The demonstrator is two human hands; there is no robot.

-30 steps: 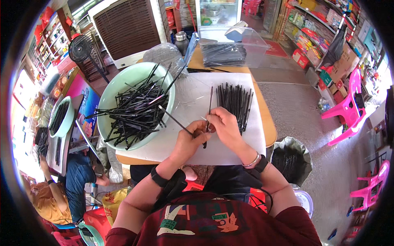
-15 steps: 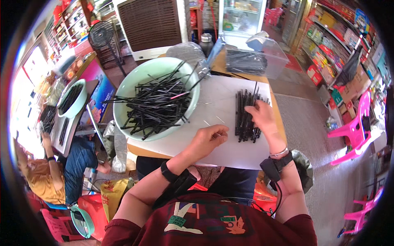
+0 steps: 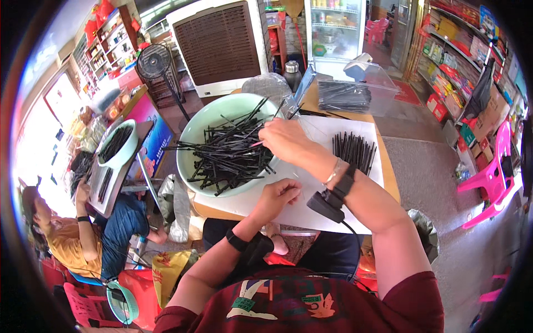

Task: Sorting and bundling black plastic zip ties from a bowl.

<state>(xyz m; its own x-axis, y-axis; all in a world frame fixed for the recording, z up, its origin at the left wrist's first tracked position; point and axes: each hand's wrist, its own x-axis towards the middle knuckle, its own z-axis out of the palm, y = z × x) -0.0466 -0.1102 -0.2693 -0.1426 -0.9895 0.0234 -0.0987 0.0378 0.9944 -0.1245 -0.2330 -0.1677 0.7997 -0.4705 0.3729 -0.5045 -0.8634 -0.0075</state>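
Black plastic sticks (image 3: pixel 230 158), heaped in pale green bowl (image 3: pixel 194 130): right hand (image 3: pixel 283 139) pinched one, left hand (image 3: pixel 280 194) curled empty on surface (image 3: pixel 311 208). Next, likely onto neat row (image 3: pixel 352 151).

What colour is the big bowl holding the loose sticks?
Pale green bowl, filled with black sticks; the head view shows it.

wooden bench (image 3: pixel 392 178), white sheet (image 3: pixel 316 166) spread across it, pale green bowl (image 3: pixel 195 133) of black sticks, neat row of black sticks (image 3: pixel 353 151) on the sheet, clear box (image 3: pixel 355 94) at the far edge
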